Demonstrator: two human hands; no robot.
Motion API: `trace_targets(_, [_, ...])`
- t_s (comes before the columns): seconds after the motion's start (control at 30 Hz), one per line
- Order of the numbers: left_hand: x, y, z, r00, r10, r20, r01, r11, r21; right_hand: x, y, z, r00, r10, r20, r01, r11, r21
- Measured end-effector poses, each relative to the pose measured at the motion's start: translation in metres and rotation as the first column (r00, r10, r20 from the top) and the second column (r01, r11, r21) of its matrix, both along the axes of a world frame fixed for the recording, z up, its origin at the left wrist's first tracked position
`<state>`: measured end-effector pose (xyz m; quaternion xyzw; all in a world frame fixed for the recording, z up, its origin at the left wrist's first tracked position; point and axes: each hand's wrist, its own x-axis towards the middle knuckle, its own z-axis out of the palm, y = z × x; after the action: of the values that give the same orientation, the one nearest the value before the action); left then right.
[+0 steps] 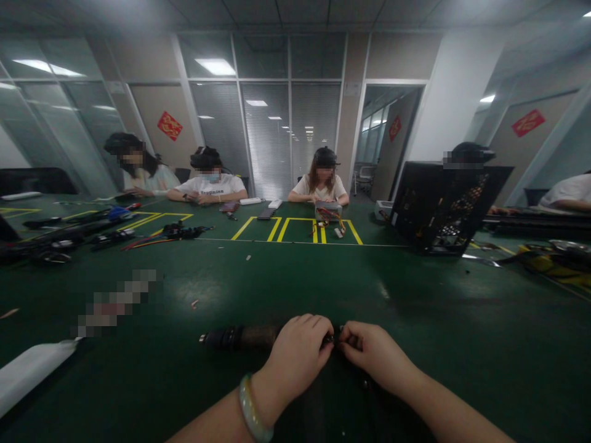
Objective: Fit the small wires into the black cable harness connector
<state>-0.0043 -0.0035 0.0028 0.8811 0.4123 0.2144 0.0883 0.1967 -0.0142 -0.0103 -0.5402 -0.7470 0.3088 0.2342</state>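
Note:
A dark, cylindrical electric screwdriver lies across the near part of the green table, its metal tip pointing left. My left hand, with a pale bangle at the wrist, is closed around the tool's right end. Just to the right, my right hand has thumb and fingers pinched together at that same end. Whatever is in this pinch is small, dark and mostly covered by the fingers; it could be a cord plug, but I cannot tell. The two hands' fingertips nearly meet.
A black computer case stands at the right. Cables and dark parts lie at the left, near a white packet. Across the green table, several people sit; one has a power supply with coloured wires before them.

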Motion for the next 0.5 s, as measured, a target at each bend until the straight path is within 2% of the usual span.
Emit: trace_targets(0.5, [-0.0014,0.0022,-0.002,0.999,-0.046,0.022,0.046,0.999,0.003,-0.001,0.001,-0.0021,0.999,-0.013,0.033,0.011,0.999,0.052])
